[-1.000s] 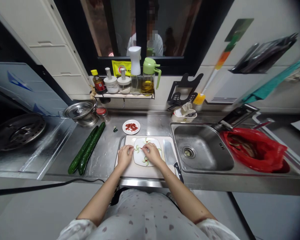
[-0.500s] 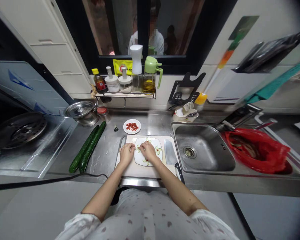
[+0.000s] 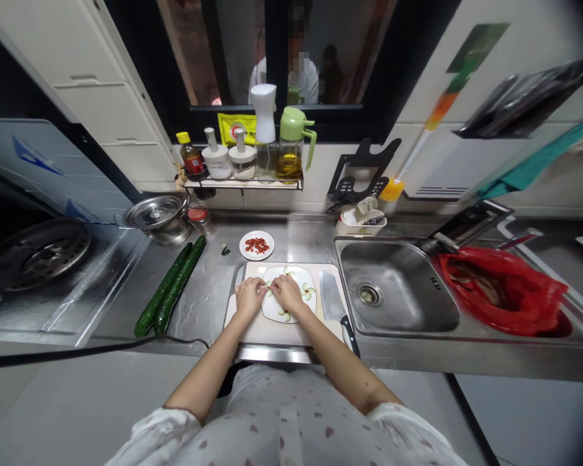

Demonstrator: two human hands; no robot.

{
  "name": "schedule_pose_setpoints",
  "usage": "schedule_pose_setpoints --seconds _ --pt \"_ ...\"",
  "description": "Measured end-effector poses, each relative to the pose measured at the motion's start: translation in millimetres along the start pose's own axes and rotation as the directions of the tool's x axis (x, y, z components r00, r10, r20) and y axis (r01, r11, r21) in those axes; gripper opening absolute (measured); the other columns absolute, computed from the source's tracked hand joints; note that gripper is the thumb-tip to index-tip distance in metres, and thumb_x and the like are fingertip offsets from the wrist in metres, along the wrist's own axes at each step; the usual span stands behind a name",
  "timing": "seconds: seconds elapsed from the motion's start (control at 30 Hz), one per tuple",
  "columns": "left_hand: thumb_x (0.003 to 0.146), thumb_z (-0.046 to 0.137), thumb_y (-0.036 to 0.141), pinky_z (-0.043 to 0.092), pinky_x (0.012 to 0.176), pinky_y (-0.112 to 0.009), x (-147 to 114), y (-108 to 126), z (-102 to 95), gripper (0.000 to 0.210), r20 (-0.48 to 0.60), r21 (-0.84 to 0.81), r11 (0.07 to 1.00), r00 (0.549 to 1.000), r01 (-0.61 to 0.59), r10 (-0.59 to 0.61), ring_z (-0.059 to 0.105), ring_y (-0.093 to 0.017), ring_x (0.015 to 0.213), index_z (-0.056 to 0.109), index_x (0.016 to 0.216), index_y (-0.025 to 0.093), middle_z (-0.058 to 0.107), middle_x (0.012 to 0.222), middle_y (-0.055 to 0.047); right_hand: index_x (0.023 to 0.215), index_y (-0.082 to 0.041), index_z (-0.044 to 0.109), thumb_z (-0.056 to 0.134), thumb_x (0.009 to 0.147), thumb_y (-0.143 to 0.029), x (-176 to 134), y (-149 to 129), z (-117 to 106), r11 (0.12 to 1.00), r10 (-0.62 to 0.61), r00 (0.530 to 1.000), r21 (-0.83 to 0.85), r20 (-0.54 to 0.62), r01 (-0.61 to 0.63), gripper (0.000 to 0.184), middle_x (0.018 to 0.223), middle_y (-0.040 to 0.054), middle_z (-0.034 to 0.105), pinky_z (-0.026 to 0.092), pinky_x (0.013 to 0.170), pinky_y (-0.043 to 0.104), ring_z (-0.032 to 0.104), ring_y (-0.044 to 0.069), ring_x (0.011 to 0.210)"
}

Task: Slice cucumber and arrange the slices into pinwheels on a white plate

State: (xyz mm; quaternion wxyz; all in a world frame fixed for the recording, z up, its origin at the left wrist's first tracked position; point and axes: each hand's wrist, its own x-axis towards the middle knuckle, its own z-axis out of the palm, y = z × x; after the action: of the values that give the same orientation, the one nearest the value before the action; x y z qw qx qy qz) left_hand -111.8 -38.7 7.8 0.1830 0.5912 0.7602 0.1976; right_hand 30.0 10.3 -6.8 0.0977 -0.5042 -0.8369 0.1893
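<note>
My left hand [image 3: 250, 295] is closed in a pinch over the left edge of a white squarish plate [image 3: 272, 313]. Right beside it, my right hand [image 3: 286, 292] bends over the plate with its fingertips together, almost meeting the left fingertips. Anything between the fingers is too small to make out. Thin pale-green cucumber slices [image 3: 309, 294] with red bits lie in little clusters around the plate. Under the plate is a light cutting board [image 3: 252, 333], and a kitchen knife [image 3: 329, 294] rests on its right side. Behind it stands a small white dish of chopped red pieces [image 3: 257, 246].
Two whole cucumbers [image 3: 175, 288] lie to the left, near a lidded steel pot [image 3: 158, 217] and a red-capped jar [image 3: 200, 220]. A sink [image 3: 393, 291] and a red plastic bag [image 3: 505, 298] are at right. Above hangs a condiment rack [image 3: 245, 184].
My left hand has moved slightly right, bringing its fingertips closer to the right hand's over the plate. The right hand has hardly moved.
</note>
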Motion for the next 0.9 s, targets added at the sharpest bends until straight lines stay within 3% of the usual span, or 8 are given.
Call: schedule_pose_setpoints --seconds 0.37,0.7,0.9 --pt "0.082 0.06 0.03 0.034 0.088 -0.037 4 -2 1.6 0.014 0.055 0.065 0.998 0.998 -0.019 0.015 0.055 -0.025 0.099 0.067 0.092 0.025 0.065 0.095 -0.005 0.088 -0.02 0.067 0.047 0.093 -0.025 1 -3 -4 0.999 -0.008 0.999 -0.047 0.037 0.01 0.021 0.094 0.0064 0.062 0.033 0.083 0.029 0.048 0.019 0.094" --pt "0.08 0.061 0.035 0.035 0.085 -0.035 16 5 6.2 0.017 0.05 0.019 0.996 0.995 0.082 -0.083 0.057 -0.022 0.094 0.067 0.091 0.024 0.064 0.092 -0.004 0.09 -0.02 0.066 0.046 0.094 -0.03 1 -5 -7 0.998 0.019 0.998 -0.065 0.068 -0.014 0.023 0.096 0.0076 0.062 0.033 0.077 0.029 0.047 0.021 0.097" --pt "0.079 0.062 0.035 0.035 0.086 -0.034 18 6 5.8 0.017 0.072 0.037 0.996 0.994 0.081 -0.084 0.056 -0.022 0.096 0.066 0.092 0.024 0.063 0.093 -0.004 0.089 -0.02 0.066 0.047 0.093 -0.029 -1 -3 -9 0.999 0.026 0.999 -0.032 0.046 -0.024 0.021 0.097 0.0069 0.062 0.033 0.077 0.028 0.047 0.02 0.097"
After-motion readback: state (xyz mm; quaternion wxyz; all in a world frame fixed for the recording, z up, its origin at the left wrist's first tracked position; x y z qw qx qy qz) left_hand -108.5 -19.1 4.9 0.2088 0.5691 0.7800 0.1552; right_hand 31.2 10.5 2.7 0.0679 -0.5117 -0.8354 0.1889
